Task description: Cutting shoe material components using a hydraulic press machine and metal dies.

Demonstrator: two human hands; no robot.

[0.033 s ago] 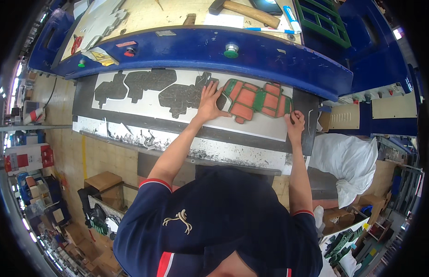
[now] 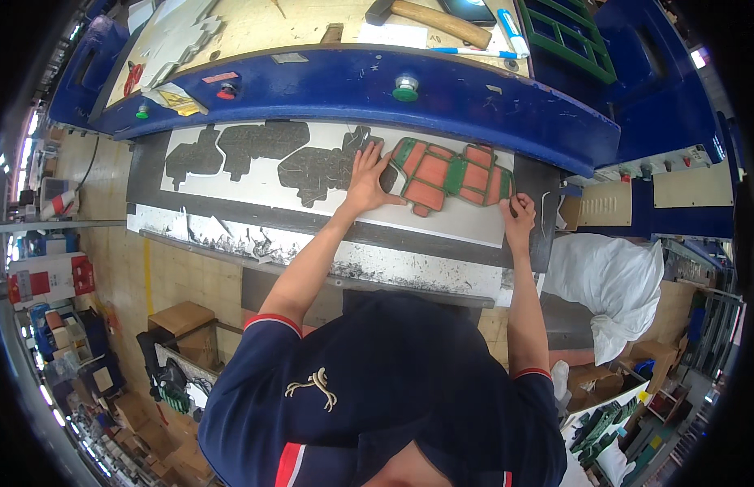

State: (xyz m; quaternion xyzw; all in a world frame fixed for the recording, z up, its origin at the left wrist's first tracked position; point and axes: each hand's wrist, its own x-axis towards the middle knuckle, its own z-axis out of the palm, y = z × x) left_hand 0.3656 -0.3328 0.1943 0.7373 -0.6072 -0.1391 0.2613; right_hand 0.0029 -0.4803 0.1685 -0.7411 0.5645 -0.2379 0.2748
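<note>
A cutting die [image 2: 431,170] with red-orange pads and a green frame lies on a white sheet [image 2: 446,223]. My left hand [image 2: 365,185] rests at the die's left end, fingers spread and thumb stretched along its lower edge. At the other end, my right hand [image 2: 519,221] has its fingers curled around a small dark handle [image 2: 515,206] beside the die; its exact shape is partly hidden. Left of the die, the sheet has several dark openings [image 2: 263,146] of a similar stepped outline, through which a scuffed dark surface shows.
The blue press beam [image 2: 328,91], with green and red buttons, spans just beyond the sheet. A hammer [image 2: 442,23], markers [image 2: 474,53] and red scissors [image 2: 133,78] lie on top. Scraps litter the white front ledge [image 2: 369,264]. A white sack [image 2: 608,276] stands at right.
</note>
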